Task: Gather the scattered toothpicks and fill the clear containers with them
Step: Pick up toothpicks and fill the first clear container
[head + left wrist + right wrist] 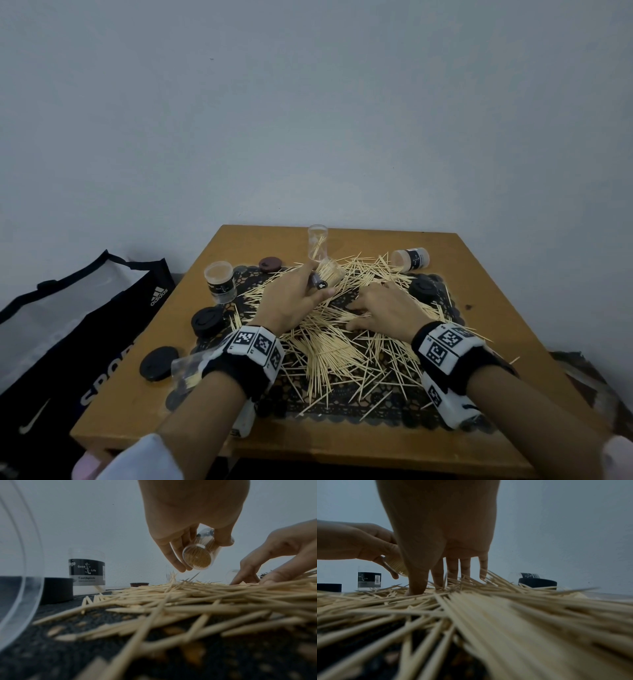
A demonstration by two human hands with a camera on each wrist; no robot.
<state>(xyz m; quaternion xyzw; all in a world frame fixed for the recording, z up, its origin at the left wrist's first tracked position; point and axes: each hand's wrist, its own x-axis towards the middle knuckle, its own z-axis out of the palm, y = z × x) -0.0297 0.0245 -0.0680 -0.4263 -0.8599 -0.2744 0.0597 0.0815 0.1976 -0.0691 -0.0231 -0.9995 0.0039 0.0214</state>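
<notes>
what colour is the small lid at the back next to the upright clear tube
Dark reddish-brown round lid, unlike the black ones; clearest in the head view.

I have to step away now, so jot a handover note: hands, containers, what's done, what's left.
Left hand grips a clear plastic container packed with toothpicks, tilted above the pile.
Right hand rests with fingers spread on the scattered wooden toothpicks.
Other containers: one upright at left, one nearly empty at back, one lying at right.
Done: one container about full.
Left: most toothpicks on the black lace mat.
</notes>
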